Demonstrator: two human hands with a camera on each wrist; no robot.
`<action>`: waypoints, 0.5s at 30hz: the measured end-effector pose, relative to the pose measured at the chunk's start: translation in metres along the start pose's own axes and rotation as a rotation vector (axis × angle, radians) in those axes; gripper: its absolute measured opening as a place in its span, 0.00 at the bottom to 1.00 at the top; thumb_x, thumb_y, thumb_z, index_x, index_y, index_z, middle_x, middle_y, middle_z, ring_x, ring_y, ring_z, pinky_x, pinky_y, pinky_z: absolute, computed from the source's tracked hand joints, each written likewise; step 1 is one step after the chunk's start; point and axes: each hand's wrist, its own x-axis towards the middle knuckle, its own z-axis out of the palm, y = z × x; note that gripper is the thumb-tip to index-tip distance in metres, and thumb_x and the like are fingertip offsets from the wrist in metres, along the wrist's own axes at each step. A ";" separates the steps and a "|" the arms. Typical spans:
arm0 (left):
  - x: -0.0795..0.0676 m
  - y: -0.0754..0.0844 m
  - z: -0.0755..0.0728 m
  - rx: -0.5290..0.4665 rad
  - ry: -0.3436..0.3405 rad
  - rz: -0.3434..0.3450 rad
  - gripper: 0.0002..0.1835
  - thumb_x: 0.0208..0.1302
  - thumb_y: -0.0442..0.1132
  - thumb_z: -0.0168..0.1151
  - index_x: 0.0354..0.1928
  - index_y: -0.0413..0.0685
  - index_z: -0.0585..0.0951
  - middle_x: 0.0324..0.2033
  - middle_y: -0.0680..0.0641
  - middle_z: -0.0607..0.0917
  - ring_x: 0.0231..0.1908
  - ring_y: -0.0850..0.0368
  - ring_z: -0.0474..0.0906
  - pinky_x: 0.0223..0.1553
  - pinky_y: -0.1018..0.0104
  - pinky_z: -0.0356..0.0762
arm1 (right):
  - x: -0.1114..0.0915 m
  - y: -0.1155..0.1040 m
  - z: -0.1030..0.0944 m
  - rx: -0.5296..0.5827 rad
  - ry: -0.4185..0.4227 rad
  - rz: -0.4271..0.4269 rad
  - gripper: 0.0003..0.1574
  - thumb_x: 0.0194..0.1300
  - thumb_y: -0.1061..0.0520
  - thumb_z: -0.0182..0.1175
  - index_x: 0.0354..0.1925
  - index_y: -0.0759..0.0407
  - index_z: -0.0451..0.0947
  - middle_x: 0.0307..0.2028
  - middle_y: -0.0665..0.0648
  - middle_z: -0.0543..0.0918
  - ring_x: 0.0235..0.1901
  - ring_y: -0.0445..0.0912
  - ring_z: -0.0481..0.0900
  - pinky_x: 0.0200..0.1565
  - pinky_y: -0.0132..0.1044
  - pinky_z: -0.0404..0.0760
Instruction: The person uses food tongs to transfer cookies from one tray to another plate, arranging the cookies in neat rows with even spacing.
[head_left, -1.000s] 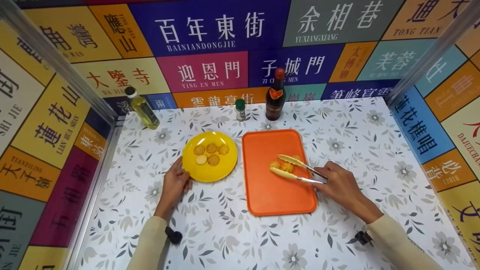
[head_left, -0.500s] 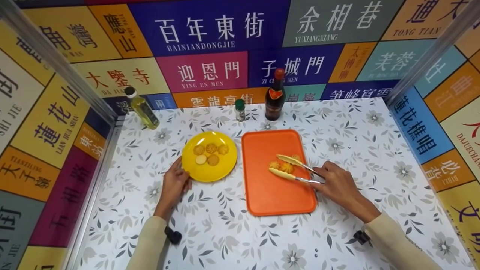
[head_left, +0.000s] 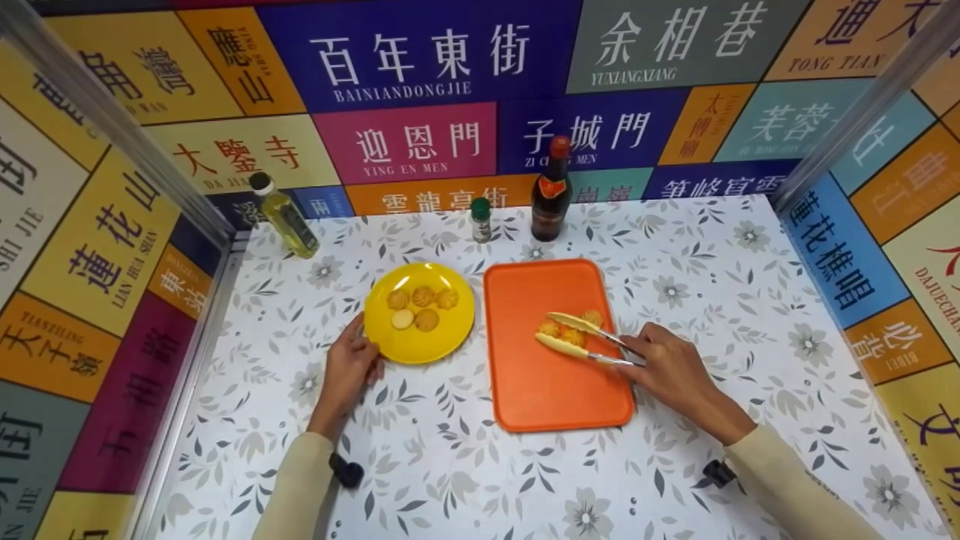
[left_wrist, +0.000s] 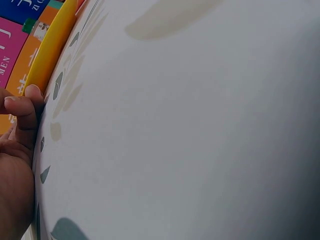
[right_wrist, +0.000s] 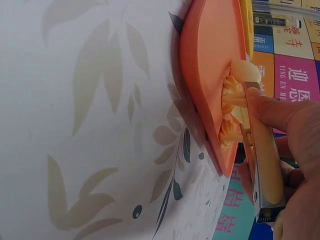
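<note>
My right hand point(head_left: 667, 367) grips a pair of tongs point(head_left: 611, 349) with metal arms and pale yellow tips, over the orange tray point(head_left: 555, 397). Piped cookies point(head_left: 564, 332) lie between the tips, partly covered by them. Another swirled cookie point(head_left: 592, 317) sits just behind the upper tip; in the right wrist view a ridged cookie point(right_wrist: 227, 134) shows beside the tongs. To the left, my left hand point(head_left: 351, 364) holds the near-left rim of a yellow plate point(head_left: 420, 351). Several cookies point(head_left: 423, 298) rest on that plate. Only its edge appears in the left wrist view.
Along the back stand an oil bottle point(head_left: 287, 221), a small green-capped jar point(head_left: 481, 220) and a dark red-capped bottle point(head_left: 551, 195). A floral cloth point(head_left: 450, 480) covers the table. Patterned panels point(head_left: 420, 60) enclose the back and sides.
The tongs have shifted slightly left, and their tips have drawn closer together around the cookies. My left hand and the plate look unmoved.
</note>
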 end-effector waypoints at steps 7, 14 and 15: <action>0.000 0.000 0.000 0.002 0.005 -0.007 0.38 0.79 0.32 0.59 0.87 0.52 0.62 0.26 0.31 0.83 0.14 0.54 0.72 0.16 0.66 0.72 | 0.001 0.001 0.001 0.011 0.026 -0.035 0.29 0.48 0.57 0.90 0.49 0.65 0.94 0.30 0.54 0.73 0.26 0.46 0.70 0.25 0.38 0.70; 0.000 -0.001 0.000 -0.004 0.003 -0.004 0.38 0.80 0.32 0.59 0.87 0.53 0.63 0.26 0.30 0.83 0.14 0.53 0.72 0.16 0.67 0.72 | 0.004 0.001 0.000 0.020 0.044 -0.074 0.28 0.49 0.58 0.89 0.49 0.64 0.93 0.30 0.55 0.73 0.26 0.47 0.70 0.25 0.39 0.71; 0.000 -0.001 0.000 -0.003 0.004 -0.004 0.38 0.80 0.32 0.59 0.87 0.53 0.63 0.26 0.30 0.83 0.14 0.53 0.72 0.16 0.67 0.73 | 0.004 0.001 0.000 0.023 0.046 -0.079 0.28 0.49 0.57 0.89 0.49 0.64 0.93 0.30 0.55 0.73 0.26 0.47 0.70 0.25 0.39 0.71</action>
